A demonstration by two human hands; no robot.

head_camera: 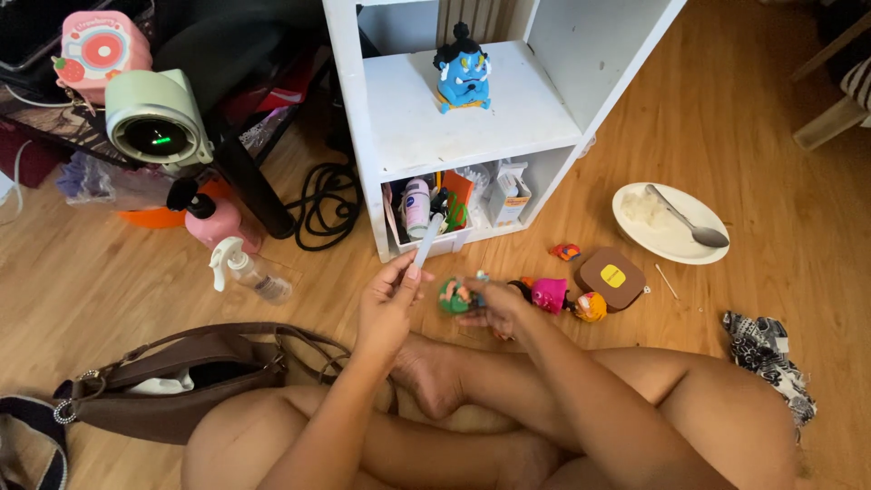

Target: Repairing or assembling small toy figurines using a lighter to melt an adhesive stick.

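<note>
Green little toy [455,296] pinched in right hand [490,307], low over the wood floor | left hand [388,308] pinches a thin white stick [426,241] beside it | looks mid-job: more toys [558,296] wait untouched on floor

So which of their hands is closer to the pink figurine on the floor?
Right. The right hand, gripping a green figurine, sits just beside the pink figurine; the left hand, holding a white tube, is farther off.
</note>
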